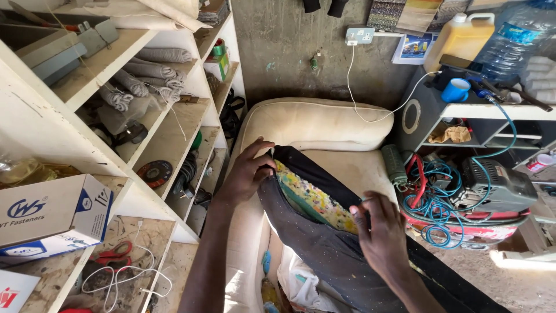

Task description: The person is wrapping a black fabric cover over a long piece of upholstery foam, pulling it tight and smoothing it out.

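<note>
A dark fabric cover (324,243) with a colourful speckled lining (315,200) lies across a cream armchair (315,124). My left hand (249,171) grips the cover's upper edge near its top corner, fingers curled over the dark cloth. My right hand (379,229) pinches the edge of the cover lower down, beside the speckled lining, thumb and fingers closed on the cloth. Between the two hands the cover gapes so the lining shows.
White wooden shelves (145,124) on the left hold rolled cloths (145,78), a cutting disc (155,172), a cardboard box (55,217) and red scissors (116,253). On the right sit a compressor (492,185), coiled blue hose (437,203), a blue cup (456,90) and a yellow jug (460,40).
</note>
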